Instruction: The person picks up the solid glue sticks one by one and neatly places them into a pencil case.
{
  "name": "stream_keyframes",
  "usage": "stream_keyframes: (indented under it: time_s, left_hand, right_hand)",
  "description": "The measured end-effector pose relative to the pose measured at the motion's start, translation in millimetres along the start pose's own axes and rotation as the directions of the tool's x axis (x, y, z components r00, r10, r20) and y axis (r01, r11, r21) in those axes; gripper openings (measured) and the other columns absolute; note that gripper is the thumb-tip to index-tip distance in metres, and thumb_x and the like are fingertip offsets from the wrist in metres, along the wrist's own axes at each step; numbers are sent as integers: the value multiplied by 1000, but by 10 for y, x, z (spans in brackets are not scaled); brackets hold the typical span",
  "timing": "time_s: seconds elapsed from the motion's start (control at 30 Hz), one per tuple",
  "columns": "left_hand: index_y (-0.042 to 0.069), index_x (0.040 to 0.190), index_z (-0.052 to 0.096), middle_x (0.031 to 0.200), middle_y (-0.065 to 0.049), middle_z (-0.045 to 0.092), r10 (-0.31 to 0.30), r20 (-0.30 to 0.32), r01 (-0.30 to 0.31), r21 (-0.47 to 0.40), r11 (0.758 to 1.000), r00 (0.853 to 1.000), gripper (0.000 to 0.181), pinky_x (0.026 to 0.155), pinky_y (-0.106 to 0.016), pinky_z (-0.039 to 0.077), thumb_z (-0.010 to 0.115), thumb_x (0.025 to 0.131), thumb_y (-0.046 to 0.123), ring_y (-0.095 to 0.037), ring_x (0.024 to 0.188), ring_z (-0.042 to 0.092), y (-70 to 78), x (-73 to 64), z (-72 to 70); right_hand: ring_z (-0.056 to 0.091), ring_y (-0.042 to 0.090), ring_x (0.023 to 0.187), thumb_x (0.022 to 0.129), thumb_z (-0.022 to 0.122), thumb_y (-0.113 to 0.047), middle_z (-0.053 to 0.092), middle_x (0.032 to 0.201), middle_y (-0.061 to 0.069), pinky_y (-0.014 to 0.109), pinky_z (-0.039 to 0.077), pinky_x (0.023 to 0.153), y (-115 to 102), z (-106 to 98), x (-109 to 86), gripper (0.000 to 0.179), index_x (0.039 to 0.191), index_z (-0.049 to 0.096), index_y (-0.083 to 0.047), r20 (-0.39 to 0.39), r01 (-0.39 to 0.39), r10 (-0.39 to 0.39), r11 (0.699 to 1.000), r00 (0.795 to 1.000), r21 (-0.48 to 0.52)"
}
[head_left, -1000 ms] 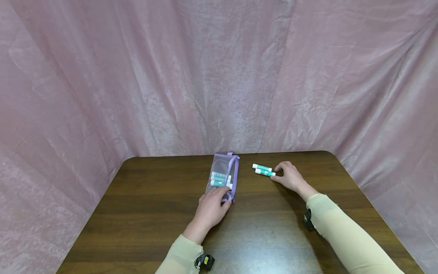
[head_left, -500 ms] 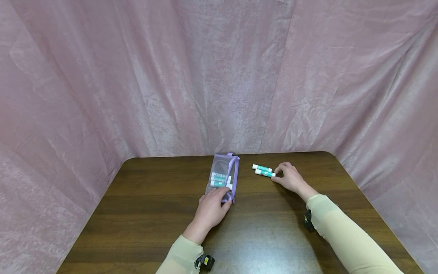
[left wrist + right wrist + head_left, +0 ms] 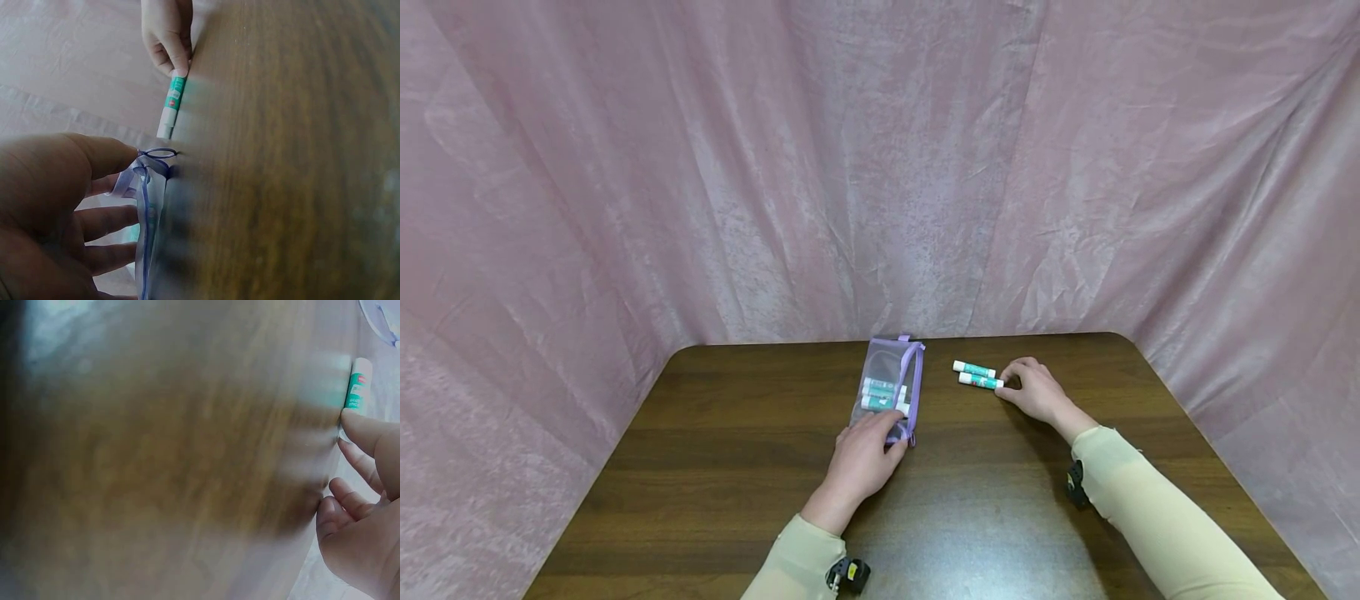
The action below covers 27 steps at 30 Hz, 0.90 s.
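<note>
A purple-edged mesh zip pouch (image 3: 886, 357) lies on the table with teal-and-white glue sticks (image 3: 880, 402) showing through its mesh. My left hand (image 3: 863, 454) rests over the pouch's near end; in the left wrist view, extended fingers (image 3: 109, 222) press on it and the thumb touches the zip corner. To the right of the pouch, my right hand (image 3: 1037, 392) pinches the right end of a glue stick (image 3: 977, 381) between thumb and fingers. That stick lies along the table. Just behind it is a second glue stick (image 3: 974, 368), lying nearly parallel.
The brown wooden table (image 3: 715, 467) has rounded far corners. A pink velvet curtain (image 3: 880, 167) hangs right behind its far edge and along the sides. Black wrist cameras (image 3: 848, 575) are worn on both forearms over pale sleeves.
The right hand's fingers have closed in on the end of the nearer glue stick, which has shifted very slightly toward me. The left hand and the pouch have stayed in place.
</note>
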State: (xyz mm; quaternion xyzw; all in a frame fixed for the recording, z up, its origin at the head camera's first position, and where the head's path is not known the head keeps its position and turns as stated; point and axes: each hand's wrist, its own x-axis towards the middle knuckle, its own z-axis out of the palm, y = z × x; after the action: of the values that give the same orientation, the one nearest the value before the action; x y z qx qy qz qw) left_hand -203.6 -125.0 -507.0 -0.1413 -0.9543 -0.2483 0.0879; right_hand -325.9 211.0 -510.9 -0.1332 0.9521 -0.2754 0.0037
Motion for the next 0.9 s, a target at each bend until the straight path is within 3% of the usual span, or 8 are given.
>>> stream_keyframes:
  time_s: [0.57,0.9]
  left_hand:
    - [15,143,71,142,-10,72,-9,12,9,-2,1000,1000,40,104,-71,48,78,105,27,-33,133,66,-6,-2,6]
    - [13,139,72,136,-10,74,53,-58,-52,4,999,997,37,97,-72,50,78,104,25,-34,126,69,-11,-30,16]
  right_hand:
    - [52,50,132,105,78,-24,58,142,26,67,46,105,-16,-19,-60,15,109,74,-10,-20,24,-23,1000,1000,19]
    - [52,50,132,105,79,-24,60,139,26,67,44,108,-30,-17,-89,16,109,75,-10,-45,33,-32,999,998,29]
